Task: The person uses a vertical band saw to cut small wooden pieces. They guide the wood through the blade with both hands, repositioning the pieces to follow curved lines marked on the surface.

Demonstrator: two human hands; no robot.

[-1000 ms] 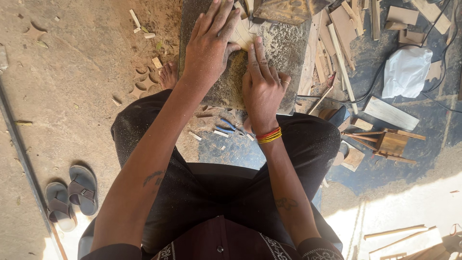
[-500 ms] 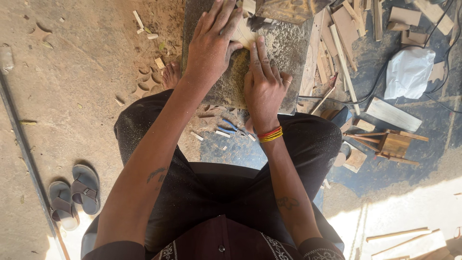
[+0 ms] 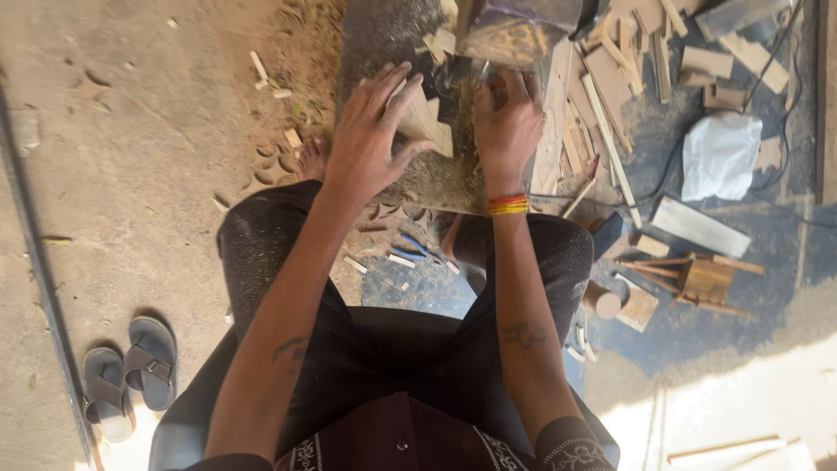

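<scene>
since the earlier frames both hands have travelled farther up the board, away from the body, and the pale wooden piece has gone with them toward the machine at the far end.

the left hand (image 3: 370, 139) lies spread over the small wooden piece (image 3: 427, 122), fingers splayed and pressing down, thumb hooked along its near edge, so it is gripping the wood against the surface rather than closed round it. the right hand (image 3: 506, 122) is curled, knuckles up, at the far right of the piece; it looks closed on something at the cutting point, but the fingertips are hidden and i cannot tell what they pinch. the piece sits on the dusty work board (image 3: 436, 179) between the knees, just short of the machine (image 3: 514, 30).

to do this well, it seems wise to keep the left palm flat and heavy so the wood cannot chatter, feed it slowly and straight, and hold the right fingertips off to the side of the cutting line, not in front of it. wrists low and steady should help.

round about: scrap offcuts (image 3: 610, 87) piled to the right, a white bag (image 3: 719, 157), a small wooden frame (image 3: 702, 279), and a pair of sandals (image 3: 131, 375) near left on the floor.
</scene>
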